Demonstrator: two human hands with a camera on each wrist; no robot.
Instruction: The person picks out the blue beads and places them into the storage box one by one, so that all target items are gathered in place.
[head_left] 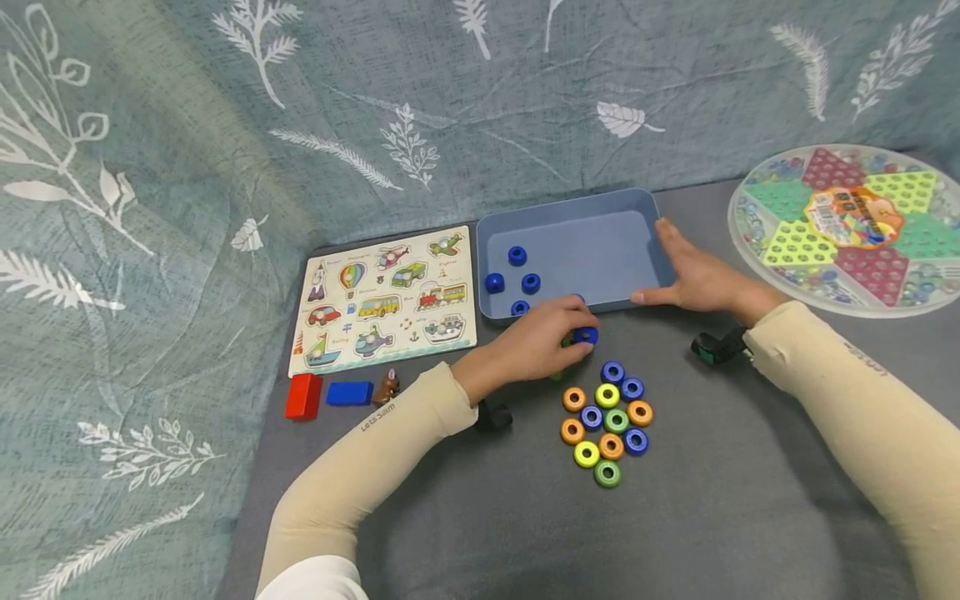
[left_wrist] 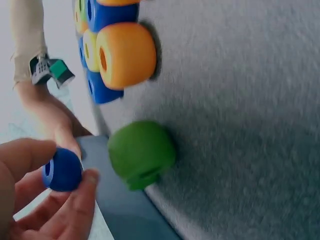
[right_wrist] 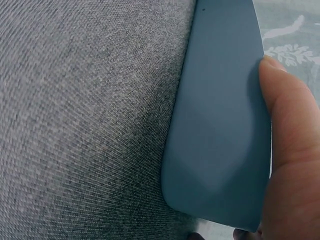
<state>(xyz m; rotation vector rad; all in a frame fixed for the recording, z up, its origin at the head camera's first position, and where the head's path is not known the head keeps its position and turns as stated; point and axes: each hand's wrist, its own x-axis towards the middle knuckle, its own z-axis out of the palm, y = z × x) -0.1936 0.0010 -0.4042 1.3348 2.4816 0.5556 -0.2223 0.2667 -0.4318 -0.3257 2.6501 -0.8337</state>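
Note:
My left hand (head_left: pixel 536 340) pinches a blue ring bead (left_wrist: pixel 65 170) between thumb and fingertips, just in front of the blue-grey tray (head_left: pixel 615 242). Close by that hand, a green bead (left_wrist: pixel 142 152) stands on the cloth, mostly hidden in the head view. Inside the tray, toward its left side, lie several blue beads (head_left: pixel 531 283). The right hand (head_left: pixel 701 279) rests against the tray's front right corner, thumb at the front rim and straight fingers along the right side. Nearer me is a cluster of orange, yellow, green and blue beads (head_left: pixel 611 447).
Left of the tray lies a picture puzzle board (head_left: pixel 382 300). Below it are a red block (head_left: pixel 303 397), a blue block (head_left: pixel 349 393) and a small brown animal figure (head_left: pixel 386 388). A round star-patterned game board (head_left: pixel 855 229) is at the right. Patterned fabric hangs behind.

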